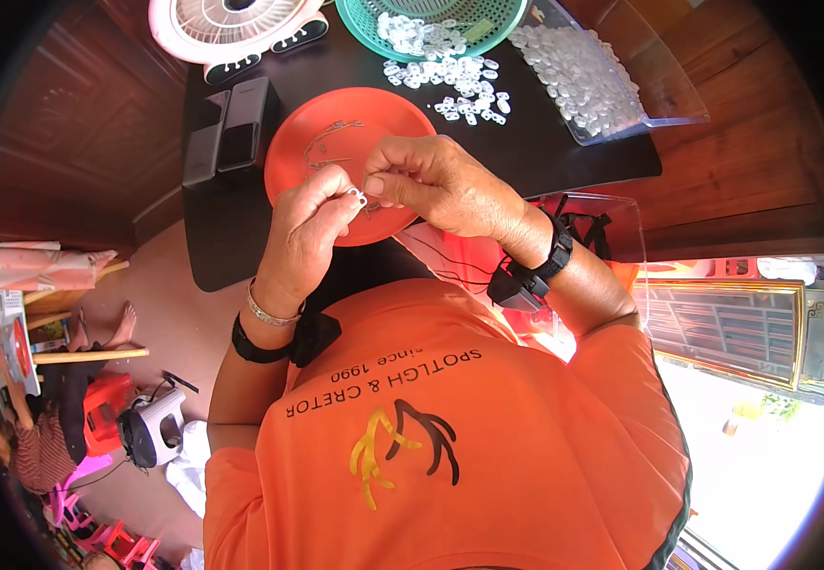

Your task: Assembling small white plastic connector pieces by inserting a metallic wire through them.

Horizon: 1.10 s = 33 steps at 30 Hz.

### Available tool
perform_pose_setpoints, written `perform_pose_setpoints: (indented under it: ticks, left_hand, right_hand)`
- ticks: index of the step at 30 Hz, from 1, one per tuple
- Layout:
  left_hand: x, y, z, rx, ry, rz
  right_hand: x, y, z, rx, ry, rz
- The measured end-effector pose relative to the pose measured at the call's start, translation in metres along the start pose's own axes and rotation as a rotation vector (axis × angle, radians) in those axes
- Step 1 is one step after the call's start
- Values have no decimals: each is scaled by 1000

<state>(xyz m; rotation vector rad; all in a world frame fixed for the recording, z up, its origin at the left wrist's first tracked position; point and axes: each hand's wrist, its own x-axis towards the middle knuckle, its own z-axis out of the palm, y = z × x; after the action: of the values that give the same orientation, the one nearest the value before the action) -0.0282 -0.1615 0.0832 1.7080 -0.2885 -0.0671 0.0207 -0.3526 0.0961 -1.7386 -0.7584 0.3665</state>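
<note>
Between the thumb and forefinger of my left hand point(305, 228) is a small white plastic piece point(359, 199) with rounded holes. My right hand point(445, 186) is closed in a pinch right beside that piece. Whatever lies between its fingertips is too small to make out. Both hands are over the near part of a round orange plate point(402, 109). Thin grey metal-looking slivers point(320, 144) lie scattered in the plate, partly covered by my hands. Beyond the plate, loose white plastic pieces point(470, 106) are spread on the dark table point(564, 171).
A green basket point(359, 24) and a clear bin point(675, 119) hold more white pieces. At the back left are a pink fan point(231, 38) and dark box-like objects point(231, 128). Another person's foot point(125, 326) shows far left, near red stools point(106, 410).
</note>
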Motion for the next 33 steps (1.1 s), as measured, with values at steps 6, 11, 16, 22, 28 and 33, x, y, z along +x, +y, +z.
perform_pose_setpoints:
  ticks: [6, 11, 16, 22, 28, 33]
  left_hand:
    - [-1, -1, 0, 15, -7, -16]
    - [-3, -2, 0, 28, -21, -21]
    - [-5, -2, 4, 26, -9, 10]
    - [-9, -3, 11, -27, 58, 5]
    - [-10, -5, 4, -40, 88, 19]
    - [-12, -3, -1, -137, 126, -13]
  right_hand:
    - [0, -7, -2, -73, -32, 4]
    - [-2, -9, 0, -237, -6, -89]
    - [-2, -9, 3, -316, 18, -138]
    - [-3, -2, 12, -311, 81, -147]
    - [11, -6, -18, -297, -8, -55]
    - [62, 25, -87, -825, 244, 44]
